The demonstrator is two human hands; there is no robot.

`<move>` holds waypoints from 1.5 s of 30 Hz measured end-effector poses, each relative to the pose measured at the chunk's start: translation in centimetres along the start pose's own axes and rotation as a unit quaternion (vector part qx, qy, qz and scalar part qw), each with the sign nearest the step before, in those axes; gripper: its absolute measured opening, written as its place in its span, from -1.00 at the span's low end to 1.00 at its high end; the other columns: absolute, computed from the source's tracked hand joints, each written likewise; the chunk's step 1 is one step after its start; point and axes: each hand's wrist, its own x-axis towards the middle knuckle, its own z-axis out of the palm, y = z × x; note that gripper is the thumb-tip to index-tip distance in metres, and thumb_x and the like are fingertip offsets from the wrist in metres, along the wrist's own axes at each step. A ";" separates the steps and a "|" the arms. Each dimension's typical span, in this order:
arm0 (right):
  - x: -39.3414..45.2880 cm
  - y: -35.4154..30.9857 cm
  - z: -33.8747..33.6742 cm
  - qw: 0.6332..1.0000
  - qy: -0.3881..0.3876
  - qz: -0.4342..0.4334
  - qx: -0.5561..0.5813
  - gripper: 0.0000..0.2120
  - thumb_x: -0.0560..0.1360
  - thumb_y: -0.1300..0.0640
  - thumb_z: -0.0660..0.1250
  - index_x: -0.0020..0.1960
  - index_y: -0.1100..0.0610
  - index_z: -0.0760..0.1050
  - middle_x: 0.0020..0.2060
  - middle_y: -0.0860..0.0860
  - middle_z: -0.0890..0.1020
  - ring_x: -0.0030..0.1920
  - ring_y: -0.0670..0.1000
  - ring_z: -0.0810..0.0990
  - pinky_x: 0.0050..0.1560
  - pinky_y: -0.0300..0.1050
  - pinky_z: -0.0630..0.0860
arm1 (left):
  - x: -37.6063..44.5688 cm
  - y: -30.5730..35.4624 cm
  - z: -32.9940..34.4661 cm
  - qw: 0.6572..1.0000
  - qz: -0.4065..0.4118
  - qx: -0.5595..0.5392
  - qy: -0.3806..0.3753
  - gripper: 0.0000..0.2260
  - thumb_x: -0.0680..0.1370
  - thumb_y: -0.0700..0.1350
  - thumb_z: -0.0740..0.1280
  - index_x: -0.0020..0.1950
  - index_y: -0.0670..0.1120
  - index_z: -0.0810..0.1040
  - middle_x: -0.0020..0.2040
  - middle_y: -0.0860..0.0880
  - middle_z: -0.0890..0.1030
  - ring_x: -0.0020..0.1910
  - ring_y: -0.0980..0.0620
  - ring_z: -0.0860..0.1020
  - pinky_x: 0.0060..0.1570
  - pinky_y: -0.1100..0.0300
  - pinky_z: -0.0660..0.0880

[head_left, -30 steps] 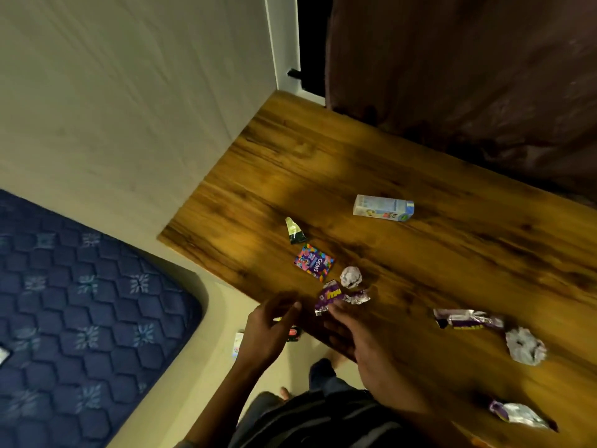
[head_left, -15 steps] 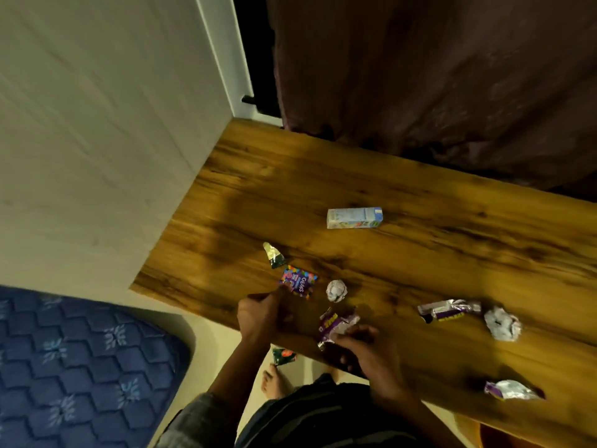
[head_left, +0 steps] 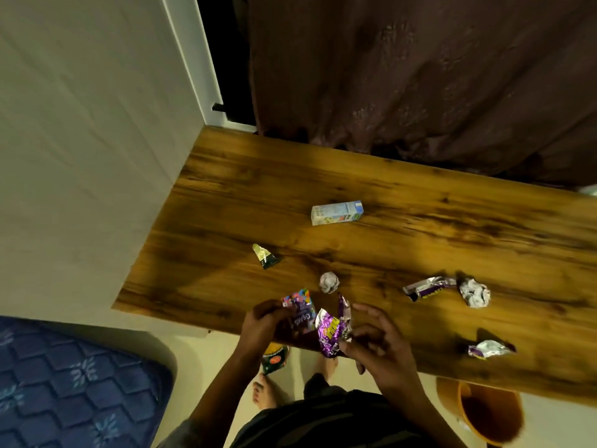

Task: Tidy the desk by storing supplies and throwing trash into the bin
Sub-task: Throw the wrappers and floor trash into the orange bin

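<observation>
Near the front edge of the wooden desk (head_left: 420, 240), my left hand (head_left: 263, 321) grips a colourful Gems sweet packet (head_left: 302, 310). Beside it my right hand (head_left: 378, 344) pinches a crumpled purple wrapper (head_left: 331, 329) between thumb and fingers. On the desk lie a small white carton (head_left: 336, 213), a green and gold wrapper (head_left: 265, 256), a white paper ball (head_left: 329, 281), a purple and silver wrapper (head_left: 428, 287), a second paper ball (head_left: 475, 292) and another silver wrapper (head_left: 489, 348). An orange bin (head_left: 487, 412) stands on the floor under the desk's right front.
A dark curtain (head_left: 420, 76) hangs behind the desk and a pale wall (head_left: 80, 140) runs along its left end. A blue patterned mattress (head_left: 64, 383) lies at the lower left. A green and orange packet (head_left: 274, 358) lies on the floor by my feet.
My left hand has picked up the Gems packet from the desk. My right hand has lifted the purple wrapper. The view has swung right, so the orange bin now shows.
</observation>
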 end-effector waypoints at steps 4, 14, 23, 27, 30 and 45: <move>0.3 -1.6 2.2 0.999 -0.036 -0.017 -0.011 -0.41 0.38 0.31 0.56 0.26 -0.15 0.48 -0.13 -0.06 0.71 -0.18 -0.07 0.69 -0.29 -0.29 0.51 | -1.6 -0.9 -1.7 0.998 0.003 -0.053 -0.042 -0.82 0.52 -0.19 0.43 0.04 -0.27 0.65 -0.22 -0.13 0.70 -0.30 -0.03 0.65 -0.31 0.20 0.53; 3.1 -1.6 9.2 0.989 -0.097 -0.014 -0.110 -0.40 0.27 -0.02 0.63 0.20 -0.31 0.45 -0.09 -0.11 0.72 -0.01 -0.05 0.71 0.04 0.25 0.63 | -4.8 -1.2 -6.6 0.993 0.065 -0.098 -0.003 -0.86 0.60 -0.17 0.41 0.10 -0.20 0.67 -0.09 -0.13 0.74 -0.17 -0.04 0.70 -0.16 0.13 0.60; 5.7 -2.0 9.7 0.972 -0.005 -0.053 -0.229 -0.39 0.38 -0.21 0.51 0.36 -0.10 0.42 0.14 -0.06 0.62 0.08 -0.04 0.61 -0.09 -0.11 0.63 | -5.9 -2.6 -10.0 0.991 0.058 -0.101 0.066 -0.66 0.50 -0.25 0.51 0.23 -0.08 0.54 -0.09 -0.14 0.76 -0.16 -0.07 0.73 -0.13 0.10 0.62; 9.1 -1.0 7.1 0.887 0.100 -0.093 -0.440 -0.31 0.42 -0.09 0.53 0.46 -0.01 0.36 0.38 0.08 0.50 0.37 0.15 0.47 0.28 0.08 0.49 | -6.5 -3.6 -11.4 0.989 0.049 -0.110 0.080 -0.66 0.52 -0.24 0.50 0.26 -0.04 0.55 -0.07 -0.12 0.76 -0.14 -0.07 0.74 -0.08 0.06 0.57; 10.7 -1.1 6.5 0.828 0.084 -0.073 -0.549 -0.26 0.43 -0.12 0.51 0.52 -0.05 0.29 0.45 0.09 0.41 0.44 0.17 0.40 0.33 0.09 0.45 | -6.8 -4.6 -12.3 0.989 0.044 -0.104 0.092 -0.61 0.51 -0.22 0.50 0.32 -0.07 0.54 -0.06 -0.14 0.76 -0.09 -0.13 0.73 0.01 -0.06 0.55; 14.3 -4.4 15.5 0.906 -0.058 -0.038 -0.417 -0.15 0.35 -0.34 0.48 0.50 0.03 0.34 0.37 0.06 0.53 0.37 0.12 0.49 0.29 0.11 0.51 | -9.2 -5.3 -12.8 0.982 0.058 -0.127 0.129 -0.64 0.53 -0.25 0.48 0.30 -0.08 0.55 -0.07 -0.16 0.76 -0.08 -0.16 0.74 0.11 -0.11 0.61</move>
